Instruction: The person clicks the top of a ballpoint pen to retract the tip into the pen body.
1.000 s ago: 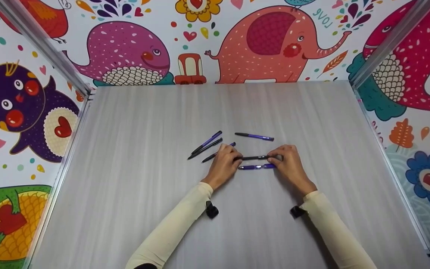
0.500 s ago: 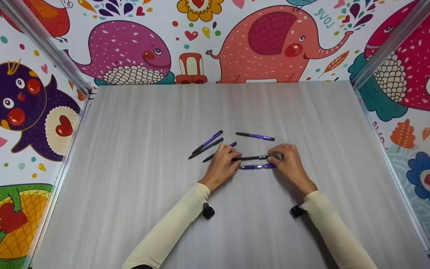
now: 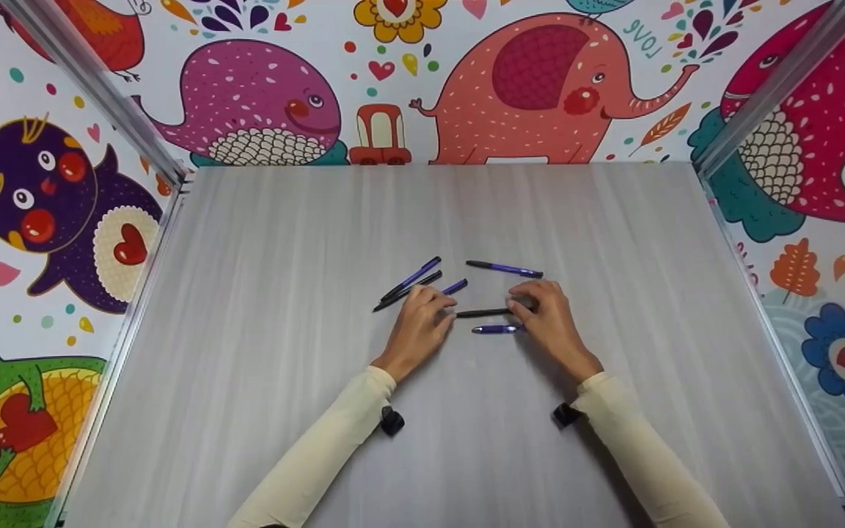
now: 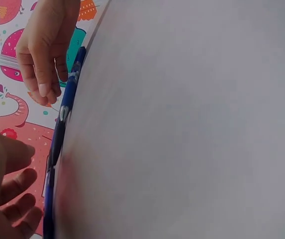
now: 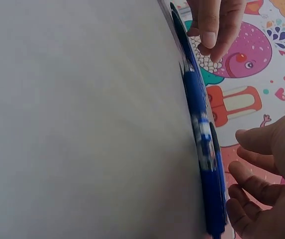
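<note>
A black pen (image 3: 483, 313) lies crosswise on the table between the hands. The left hand (image 3: 416, 320) is just beyond its left end, fingers loosely bent and holding nothing. Over the pen's right end hovers the right hand (image 3: 551, 320), partly hiding it. In the right wrist view that hand (image 5: 274, 174) has its fingers spread apart with nothing in them. Nearer the person, a blue pen (image 3: 494, 330) lies parallel to the black one, its right end hidden by the right hand. The left wrist view shows the left hand (image 4: 5, 186) clear of the pens.
Beyond the left hand lie a purple-and-black pen (image 3: 411, 276), a black pen (image 3: 392, 298) and another purple pen (image 3: 456, 286), partly covered by that hand. A further purple pen (image 3: 505, 269) lies behind the right hand. Patterned walls border the grey table (image 3: 283, 242).
The left hand has let go of the black pen and moved left. The right hand has loosened from the pen and shifted left over it. The pens lie almost as before.
</note>
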